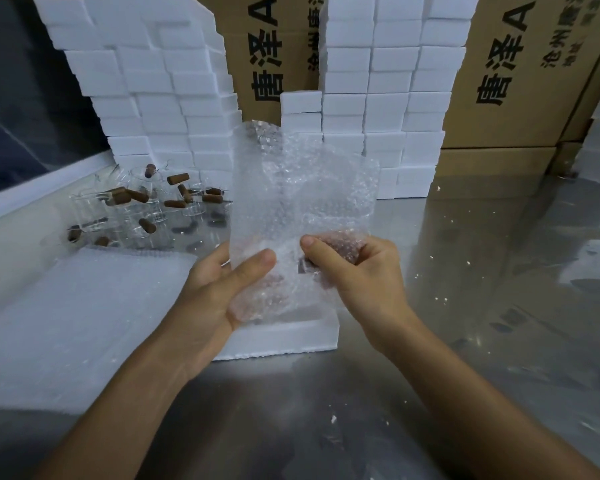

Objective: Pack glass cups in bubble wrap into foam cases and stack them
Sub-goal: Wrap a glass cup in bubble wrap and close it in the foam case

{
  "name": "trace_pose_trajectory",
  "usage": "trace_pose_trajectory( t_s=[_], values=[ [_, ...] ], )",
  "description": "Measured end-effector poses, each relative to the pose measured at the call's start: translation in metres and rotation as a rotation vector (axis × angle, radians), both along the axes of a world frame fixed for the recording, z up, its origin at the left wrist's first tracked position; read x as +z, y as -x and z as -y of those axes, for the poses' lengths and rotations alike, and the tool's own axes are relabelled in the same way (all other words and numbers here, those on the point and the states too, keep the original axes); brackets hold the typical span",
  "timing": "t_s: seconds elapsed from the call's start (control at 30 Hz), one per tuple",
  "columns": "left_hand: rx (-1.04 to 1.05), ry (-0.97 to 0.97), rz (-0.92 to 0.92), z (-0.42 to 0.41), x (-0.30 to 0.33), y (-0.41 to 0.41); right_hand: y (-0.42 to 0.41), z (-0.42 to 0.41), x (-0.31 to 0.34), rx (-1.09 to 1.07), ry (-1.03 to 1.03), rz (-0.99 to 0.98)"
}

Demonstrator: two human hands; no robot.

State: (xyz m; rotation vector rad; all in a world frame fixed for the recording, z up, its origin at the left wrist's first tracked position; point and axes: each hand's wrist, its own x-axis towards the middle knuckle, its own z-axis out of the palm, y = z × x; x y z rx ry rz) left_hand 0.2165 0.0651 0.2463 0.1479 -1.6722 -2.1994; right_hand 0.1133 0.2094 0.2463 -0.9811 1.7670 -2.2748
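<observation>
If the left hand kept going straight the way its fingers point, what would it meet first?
Probably the right hand, just past the bubble wrap that the left hand already holds; depth is unclear.

bench (499, 271): steel, lying under white crumbs, reflecting light | cardboard boxes (520, 74): standing at the back, showing black printed characters | dark window (21, 98): sitting at far left

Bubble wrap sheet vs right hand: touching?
Touching. Head view: right hand pinches the bubble wrap sheet's lower edge, thumb lying on it.
</observation>
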Motion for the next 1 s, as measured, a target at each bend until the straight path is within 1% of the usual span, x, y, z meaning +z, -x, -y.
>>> trace_pose_trajectory(
  t_s=[0.17,0.37,0.43,0.5,0.57,0.63,0.67,0.73,0.8,0.93,1.0],
  values=[
    [0.000,-0.092,-0.004,-0.008,0.001,0.003,0.000,0.001,-0.002,-0.074,0.011,-0.049],
    [0.183,-0.147,-0.004,-0.010,0.000,0.006,0.001,0.006,-0.009,-0.140,0.019,-0.116],
    [0.213,-0.118,-0.016,-0.010,-0.001,0.007,0.001,0.006,-0.009,-0.145,0.024,-0.117],
    [0.280,-0.033,-0.027,-0.009,-0.004,0.008,0.001,0.006,-0.010,-0.141,0.020,-0.100],
    [0.376,0.065,-0.036,-0.009,-0.007,0.008,-0.001,0.005,-0.012,-0.212,-0.025,-0.099],
    [0.442,0.105,-0.050,-0.009,-0.008,0.009,-0.003,0.005,-0.013,-0.317,-0.040,-0.126],
    [0.463,0.109,-0.052,-0.009,-0.008,0.008,-0.004,0.005,-0.013,-0.338,-0.026,-0.170],
    [0.479,0.097,-0.042,-0.008,-0.008,0.008,-0.006,0.005,-0.014,-0.325,-0.032,-0.309],
    [0.463,0.082,-0.030,-0.008,-0.006,0.007,-0.007,0.005,-0.016,-0.298,-0.121,-0.403],
    [0.395,0.034,-0.043,-0.012,-0.002,0.008,-0.004,0.004,-0.018,-0.230,-0.257,-0.314],
    [0.365,0.001,-0.054,-0.013,0.000,0.008,-0.004,0.004,-0.019,-0.234,-0.301,-0.335]
  ],
)
